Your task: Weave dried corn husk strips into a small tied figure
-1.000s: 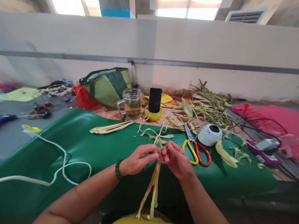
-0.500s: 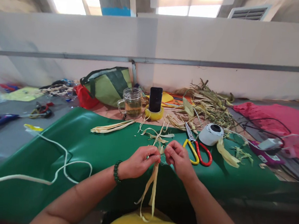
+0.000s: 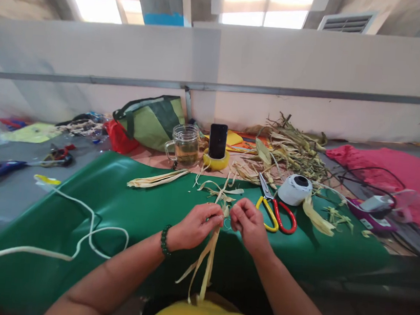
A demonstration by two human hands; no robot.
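My left hand (image 3: 201, 224), with a dark bead bracelet at its wrist, pinches a bundle of dried corn husk strips (image 3: 208, 260) that hangs down over the table's front edge. Close to its right, my right hand (image 3: 248, 223) is closed at the fingertips. Between the two hands a thin pale thread (image 3: 227, 224) loops; its end seems to run into the right hand's fingers. Just beyond the fingers, more knotted husk strips (image 3: 221, 192) lie on the green mat (image 3: 146, 211). Scissors (image 3: 276, 210) with one yellow and one red handle lie right of my right hand.
Behind the scissors stands a white thread spool (image 3: 295, 189). A glass mug (image 3: 186, 145), a phone (image 3: 218, 141) on a yellow tape roll (image 3: 216, 162) and a dried husk pile (image 3: 295, 150) line the back. A white cord (image 3: 76, 253) crosses the mat at left.
The hanging husk strips have swung left and spread apart. Both hands stay nearly in place, still pinched, with the thread loop between them.
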